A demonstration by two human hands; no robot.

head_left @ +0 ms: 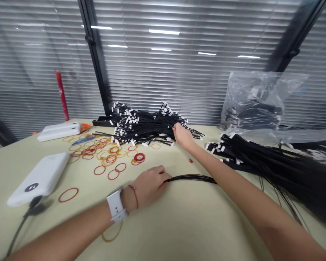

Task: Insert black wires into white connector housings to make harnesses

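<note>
My left hand, with a white watch on its wrist, is closed around the end of a thin bundle of black cables low over the table. The bundle runs right and passes behind my right forearm. Farther back, my right hand is closed at the right side of a large pile of black cables with white connectors. Its fingertips touch the pile, and what lies between them is too small to make out. Red and yellow rubber bands lie scattered left of my hands.
Two white power banks lie on the left, the nearer one with a cable plugged in. More black cables are heaped on the right. Behind them stands a clear plastic bag. Window blinds rise beyond the table.
</note>
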